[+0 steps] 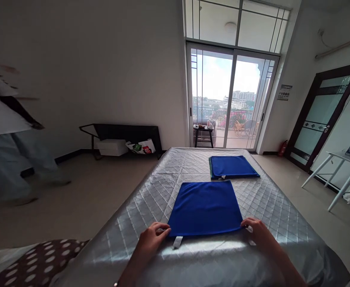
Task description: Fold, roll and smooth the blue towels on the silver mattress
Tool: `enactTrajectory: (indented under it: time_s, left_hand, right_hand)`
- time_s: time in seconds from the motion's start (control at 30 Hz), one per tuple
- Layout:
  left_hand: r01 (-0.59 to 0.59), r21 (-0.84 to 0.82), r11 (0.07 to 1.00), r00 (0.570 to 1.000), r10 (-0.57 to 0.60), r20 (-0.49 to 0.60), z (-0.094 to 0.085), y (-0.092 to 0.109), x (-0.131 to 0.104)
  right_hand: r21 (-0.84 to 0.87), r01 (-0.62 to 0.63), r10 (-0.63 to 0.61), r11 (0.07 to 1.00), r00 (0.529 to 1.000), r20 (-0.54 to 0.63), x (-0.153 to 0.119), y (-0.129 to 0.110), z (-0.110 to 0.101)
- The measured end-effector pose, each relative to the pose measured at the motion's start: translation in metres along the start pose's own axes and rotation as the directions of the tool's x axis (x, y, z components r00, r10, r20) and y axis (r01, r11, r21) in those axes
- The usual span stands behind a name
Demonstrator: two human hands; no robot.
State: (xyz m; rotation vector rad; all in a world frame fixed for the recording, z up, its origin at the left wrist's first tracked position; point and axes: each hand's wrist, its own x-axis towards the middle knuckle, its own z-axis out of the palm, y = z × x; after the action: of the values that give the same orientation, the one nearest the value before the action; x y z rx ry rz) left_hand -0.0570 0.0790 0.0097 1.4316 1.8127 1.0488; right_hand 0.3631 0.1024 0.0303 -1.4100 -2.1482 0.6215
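A blue cloth point(206, 208) lies spread on a silver quilted cover point(151, 199). At its near left corner, my left hand point(153, 239) is closed, with the corner pinched between thumb and fingers. My right hand point(257, 230) pinches the near right corner in the same way. A white tag point(177, 242) sticks out from the near edge, a little right of my left hand. Farther back lies a stack of folded cloths point(233, 166), blue on top, with a green edge showing at its left side and a small white tag at the front.
A person point(4, 131) walks at the left, blurred. Behind stand a black bench frame point(127, 130) with a white box point(112, 147) and sliding glass doors point(231, 99). At right are a white table point(345, 157) with bottles and a dark-framed door point(321, 119). Brown dotted fabric point(40, 265) lies front left.
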Motion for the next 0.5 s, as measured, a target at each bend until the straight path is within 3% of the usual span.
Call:
enactTrajectory:
  time_s: [0.17,0.3,0.4,0.5]
  left_hand:
    - [-0.091,0.098,0.991,0.995,0.094,-0.031,0.003,-0.007,-0.006]
    - [-0.139,0.315,0.939,0.978,0.179,-0.103,0.011,-0.013,-0.006]
    - [-0.286,0.416,0.863,0.928,0.357,-0.104,0.035,0.002,-0.001]
    - [-0.476,0.436,0.764,0.858,0.511,0.04,0.081,0.036,0.01]
  right_hand:
    - [-0.189,0.02,0.002,0.982,0.993,0.117,-0.001,-0.017,-0.007]
    - [-0.223,0.02,-0.021,0.975,1.0,-0.001,0.02,-0.026,0.004]
    - [-0.273,-0.032,0.002,0.961,0.994,-0.111,0.043,-0.03,0.027]
    - [-0.342,-0.118,0.089,0.932,0.991,-0.1,0.059,-0.028,0.05]
